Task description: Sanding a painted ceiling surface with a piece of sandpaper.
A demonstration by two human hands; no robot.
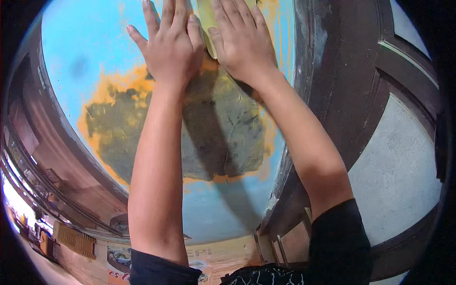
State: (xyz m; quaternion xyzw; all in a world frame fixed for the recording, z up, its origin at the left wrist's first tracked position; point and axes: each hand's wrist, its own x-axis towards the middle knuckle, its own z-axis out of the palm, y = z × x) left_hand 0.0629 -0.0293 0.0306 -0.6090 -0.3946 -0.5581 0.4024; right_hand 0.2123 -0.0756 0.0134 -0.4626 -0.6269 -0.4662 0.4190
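A light blue painted panel (pixel 209 209) fills the middle of the view. On it is a large, rough grey-green patch (pixel 118 133) edged with smeared orange. My left hand (pixel 173 47) lies on the upper part of the panel with its fingers spread, and it holds nothing. Beside it, my right hand (pixel 244 42) presses a thin yellow sheet (pixel 209 33) against the surface, its fingers stretched over it. The sheet's upper end runs out of view, and part of it is hidden under the hand. Some fingertips are cut off at the top edge.
A dark wooden frame (pixel 332 90) with pale grey panels (pixel 399 156) borders the blue panel on the right. Along the left runs a brownish frame (pixel 71 156). Below stand a tan ridged object (pixel 73 240) and a printed sheet (pixel 223 259).
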